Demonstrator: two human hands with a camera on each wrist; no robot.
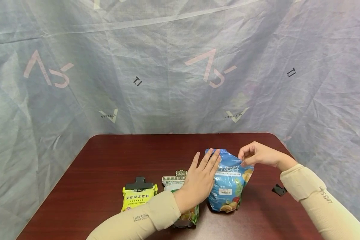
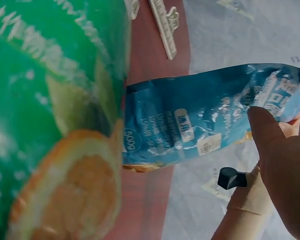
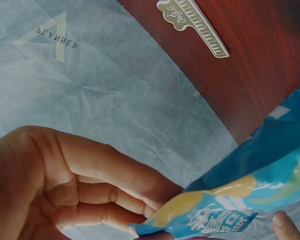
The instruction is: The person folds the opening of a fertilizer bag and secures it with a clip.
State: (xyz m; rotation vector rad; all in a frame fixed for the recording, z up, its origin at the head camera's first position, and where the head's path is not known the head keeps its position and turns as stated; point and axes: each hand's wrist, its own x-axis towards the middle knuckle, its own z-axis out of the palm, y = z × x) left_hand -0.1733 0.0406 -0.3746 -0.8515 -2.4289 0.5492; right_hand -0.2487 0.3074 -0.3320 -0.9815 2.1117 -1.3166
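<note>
A blue fertilizer bag (image 1: 226, 186) with fruit pictures stands upright on the table, right of the middle. At its top right corner my right hand (image 1: 262, 155) pinches the film between thumb and fingers. My left hand (image 1: 199, 180) lies with straight, spread fingers against the bag's upper left side. In the right wrist view the pinched bag edge (image 3: 205, 212) is folded and partly hidden by the fingers. Behind my left forearm stands a green and white bag (image 1: 195, 215), its top held by a cream piano-key clip (image 1: 172, 179); much of it is covered.
Further left is a yellow fertilizer bag (image 1: 138, 198) with a black clip (image 1: 139, 183) on top; my left sleeve hides its lower part. A small black piece (image 1: 279, 190) shows beside my right wrist. Grey printed cloth (image 1: 168, 66) hangs behind the dark red table (image 1: 87, 186).
</note>
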